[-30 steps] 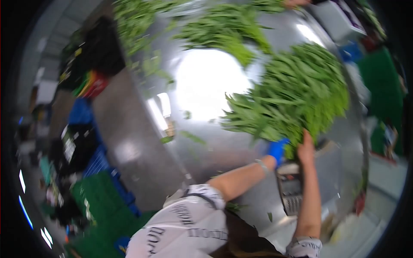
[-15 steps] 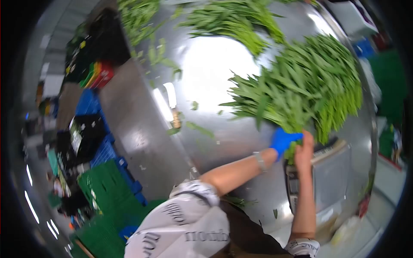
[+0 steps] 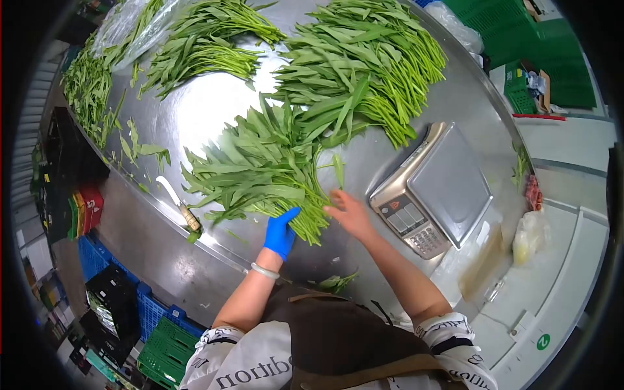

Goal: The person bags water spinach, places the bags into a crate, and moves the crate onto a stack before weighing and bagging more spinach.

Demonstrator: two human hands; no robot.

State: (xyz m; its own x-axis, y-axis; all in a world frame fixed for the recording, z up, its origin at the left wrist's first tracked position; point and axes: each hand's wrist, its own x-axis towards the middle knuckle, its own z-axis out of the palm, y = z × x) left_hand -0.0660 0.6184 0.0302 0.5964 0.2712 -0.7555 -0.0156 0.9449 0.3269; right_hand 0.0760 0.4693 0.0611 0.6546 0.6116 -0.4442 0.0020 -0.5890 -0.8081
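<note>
A bundle of long-leaved green vegetables (image 3: 260, 169) lies on the steel table (image 3: 364, 162) in front of me, stems toward me. My left hand (image 3: 281, 233), in a blue glove, rests on the stem ends at the bundle's near left. My bare right hand (image 3: 351, 211) is spread flat, fingers apart, at the stem ends on the bundle's right side. Neither hand grips anything. A second, larger pile of the same greens (image 3: 364, 65) lies just behind.
A digital weighing scale (image 3: 432, 192) stands right of my right hand. A knife (image 3: 179, 205) lies near the table's left edge. More greens (image 3: 201, 42) lie at the far left. Green crates (image 3: 520, 26) stand beyond the table; blue, black and green crates (image 3: 130, 305) sit on the floor left.
The bundle I held up in both hands has come down onto the table, left of the scale. Both hands have let go and now rest at its stem ends.
</note>
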